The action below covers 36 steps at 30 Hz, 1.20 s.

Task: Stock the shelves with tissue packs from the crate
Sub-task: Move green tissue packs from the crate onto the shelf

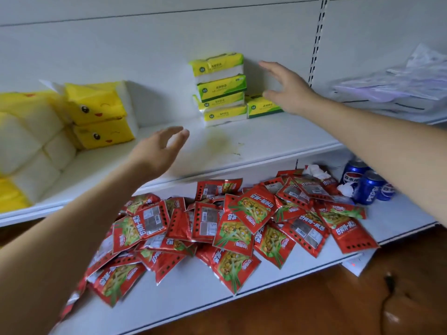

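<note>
Several green-and-white tissue packs stand stacked against the back of the white upper shelf. One more green pack lies flat just right of the stack. My right hand hovers open above and right of that single pack, fingers spread, holding nothing. My left hand is open over the shelf's front, left of the stack, palm turned inward, empty. Yellow cartoon-face tissue packs lean at the shelf's left. The crate is out of view.
Red snack sachets lie heaped on the lower shelf. Blue cola cans and crumpled tissue sit at its right end. Clear plastic bags lie on the neighbouring shelf. A slotted upright divides the bays. Wooden floor shows below.
</note>
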Motion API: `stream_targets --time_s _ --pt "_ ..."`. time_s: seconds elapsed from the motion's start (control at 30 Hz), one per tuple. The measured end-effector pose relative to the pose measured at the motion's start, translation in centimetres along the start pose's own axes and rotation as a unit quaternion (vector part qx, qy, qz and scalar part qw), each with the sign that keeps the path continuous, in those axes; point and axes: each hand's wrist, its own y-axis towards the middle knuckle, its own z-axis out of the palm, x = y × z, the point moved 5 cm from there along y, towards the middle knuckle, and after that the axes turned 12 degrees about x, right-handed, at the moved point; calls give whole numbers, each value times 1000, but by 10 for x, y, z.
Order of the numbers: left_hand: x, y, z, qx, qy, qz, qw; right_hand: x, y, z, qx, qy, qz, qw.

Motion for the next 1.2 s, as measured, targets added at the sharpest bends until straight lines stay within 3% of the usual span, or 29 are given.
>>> stream_targets --time_s 0.27,0.4,0.5,0.67,0.8,1.07,1.2 --pt "64 -138 -55 -51 26 27 998 133 -73 136 139 84 -85 983" --pt "124 -239 -71 -31 62 7 998 220 -118 225 213 101 -138 962" --pt "187 -320 -83 -20 91 -48 994 288 -151 298 288 111 -188 932" --pt "280 -444 -104 -59 45 -196 978 374 -196 415 393 122 -244 878" --pt "323 -506 -109 -86 41 -250 964 417 -222 487 447 121 -257 848" --pt "402 -562 -83 -43 13 -318 947 461 -244 577 505 105 -249 820" --pt "441 -580 -68 -21 4 -369 929 476 -244 630 517 18 -253 818"
